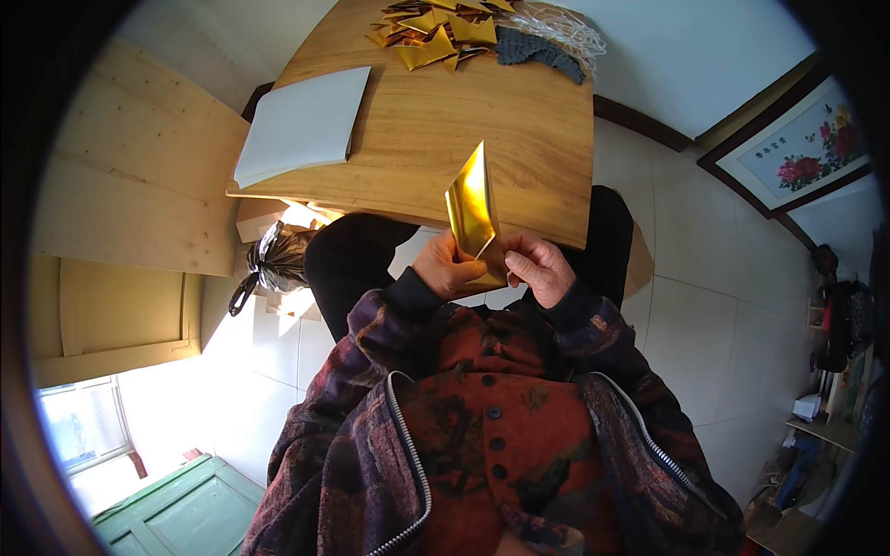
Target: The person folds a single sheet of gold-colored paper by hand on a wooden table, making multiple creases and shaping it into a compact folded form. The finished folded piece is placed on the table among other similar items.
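Note:
A folded sheet of shiny gold paper [475, 204] is held up between my hands, just over the near edge of the wooden table [445, 120]. One of its corners points up and away from me. My left hand [447, 267] is closed on the paper's lower left side, thumb in front. At the lower right side, my right hand [540, 267] pinches the paper between thumb and fingers. Part of the paper's lower end is hidden by my fingers. Beyond, at the table's far edge, lies a heap of folded gold paper pieces [428, 46].
A stack of white sheets [304, 125] lies on the table's left. Beside the gold heap are a dark grey cloth-like piece [538, 54] and tangled whitish strings [567, 30]. A knotted dark plastic bag [278, 258] sits below the table's left. A framed flower picture [795, 153] leans at right.

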`<state>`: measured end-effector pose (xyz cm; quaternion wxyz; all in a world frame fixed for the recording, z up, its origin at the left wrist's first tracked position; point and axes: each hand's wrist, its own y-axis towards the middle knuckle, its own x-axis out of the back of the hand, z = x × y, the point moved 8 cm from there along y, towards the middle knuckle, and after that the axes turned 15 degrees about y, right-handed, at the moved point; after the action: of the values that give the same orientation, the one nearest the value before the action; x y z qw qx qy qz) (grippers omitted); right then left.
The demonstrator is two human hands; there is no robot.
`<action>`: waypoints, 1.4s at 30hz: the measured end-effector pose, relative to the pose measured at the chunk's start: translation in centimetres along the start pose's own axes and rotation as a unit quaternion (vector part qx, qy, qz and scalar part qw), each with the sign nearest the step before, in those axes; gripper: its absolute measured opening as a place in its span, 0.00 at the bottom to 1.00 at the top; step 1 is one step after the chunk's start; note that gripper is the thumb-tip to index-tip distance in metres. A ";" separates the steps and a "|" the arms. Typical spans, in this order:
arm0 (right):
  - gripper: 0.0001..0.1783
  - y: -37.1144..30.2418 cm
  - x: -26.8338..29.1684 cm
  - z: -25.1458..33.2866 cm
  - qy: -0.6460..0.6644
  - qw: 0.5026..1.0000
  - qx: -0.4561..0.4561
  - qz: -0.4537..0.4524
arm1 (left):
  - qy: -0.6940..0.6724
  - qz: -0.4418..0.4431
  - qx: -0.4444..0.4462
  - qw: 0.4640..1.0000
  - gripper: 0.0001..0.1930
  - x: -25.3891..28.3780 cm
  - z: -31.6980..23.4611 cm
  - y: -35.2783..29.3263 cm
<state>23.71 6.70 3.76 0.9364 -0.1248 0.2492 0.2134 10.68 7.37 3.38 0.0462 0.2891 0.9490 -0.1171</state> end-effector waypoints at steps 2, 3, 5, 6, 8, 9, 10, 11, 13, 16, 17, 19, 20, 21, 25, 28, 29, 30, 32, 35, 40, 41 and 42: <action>0.16 0.2 0.2 -0.1 0.012 1.000 0.006 -0.009 | -0.008 -0.005 0.001 1.000 0.18 -0.2 0.1 0.0; 0.15 0.2 0.3 -0.1 0.007 1.000 0.007 -0.008 | 0.001 -0.011 0.002 1.000 0.19 -0.1 0.2 -0.1; 0.14 0.4 0.3 -0.1 0.001 1.000 0.012 -0.004 | 0.032 -0.017 0.007 0.999 0.18 -0.1 0.3 -0.1; 0.13 0.4 0.4 -0.1 0.000 1.000 0.005 -0.005 | 0.056 -0.016 0.009 0.998 0.18 -0.1 0.3 0.0; 0.12 0.3 0.6 -0.3 -0.001 1.000 -0.009 -0.008 | 0.066 -0.038 -0.021 0.997 0.16 -0.2 -0.1 0.1; 0.13 0.3 0.7 -0.2 -0.009 1.000 -0.006 -0.010 | 0.053 -0.062 -0.055 0.995 0.14 -0.4 -0.5 0.2; 0.13 0.3 0.8 -0.1 -0.017 1.000 -0.003 -0.012 | 0.040 -0.079 -0.084 0.993 0.13 -0.4 -1.0 0.2; 0.13 0.2 0.7 -0.1 -0.021 1.000 0.000 -0.011 | 0.037 -0.082 -0.068 0.994 0.12 -0.5 -0.8 0.1; 0.14 0.1 0.8 -0.3 0.016 1.000 -0.015 -0.013 | 0.035 -0.076 -0.032 0.996 0.12 -0.4 -0.4 0.1; 0.14 0.0 0.6 -0.5 0.083 0.996 -0.031 0.002 | -0.016 -0.040 -0.017 0.999 0.11 -0.7 -0.3 -0.1; 0.14 -0.1 0.6 -0.5 0.106 0.994 -0.037 0.009 | -0.006 -0.038 -0.002 0.999 0.12 -0.7 -0.1 -0.1; 0.13 -0.1 0.6 -0.7 0.094 0.995 -0.043 0.016 | -0.027 -0.010 -0.009 1.000 0.14 -1.1 -0.3 -0.2; 0.13 -0.1 0.6 -0.7 0.092 0.995 -0.046 0.020 | 0.015 -0.022 0.002 1.000 0.15 -0.9 -0.2 -0.1; 0.13 0.0 0.8 -0.8 0.072 0.996 -0.047 0.014 | 0.039 -0.023 -0.002 0.999 0.16 -0.9 -0.5 -0.1; 0.11 0.2 1.1 -1.0 0.046 0.998 -0.033 0.002 | 0.051 0.006 0.034 0.998 0.21 -1.5 -1.1 -0.4; 0.10 0.4 1.2 -0.6 0.010 1.000 0.009 -0.016 | 0.127 0.037 0.075 0.988 0.18 -1.8 -1.2 -0.6; 0.10 0.4 1.3 -0.5 -0.005 0.999 0.023 -0.026 | 0.087 0.040 0.029 0.995 0.18 -2.1 -1.9 -0.4; 0.10 0.3 1.4 -0.2 -0.001 0.998 0.045 -0.037 | 0.047 0.042 -0.018 0.998 0.18 -2.6 -2.4 -0.2; 0.10 0.2 2.0 0.1 0.010 0.995 0.061 -0.073 | -0.016 0.005 -0.046 0.999 0.16 -2.5 -2.2 -0.2; 0.10 0.3 2.5 0.3 0.017 0.992 0.073 -0.098 | 0.116 -0.024 0.099 0.988 0.13 -0.5 0.7 -0.5; 0.12 0.2 2.9 0.7 0.017 0.987 0.094 -0.129 | 0.126 -0.062 0.054 0.989 0.08 0.0 1.1 -0.7; 0.12 0.1 2.8 0.8 0.004 0.987 0.099 -0.127 | 0.146 -0.078 0.054 0.985 0.08 0.2 1.2 -0.6; 0.12 0.1 2.7 0.9 -0.006 0.987 0.101 -0.126 | 0.162 -0.096 0.047 0.981 0.08 0.4 1.1 -0.5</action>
<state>26.19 8.00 3.11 0.9650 -0.0585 0.2463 0.0679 10.15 6.93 2.36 -0.1336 0.2141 0.9605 -0.1170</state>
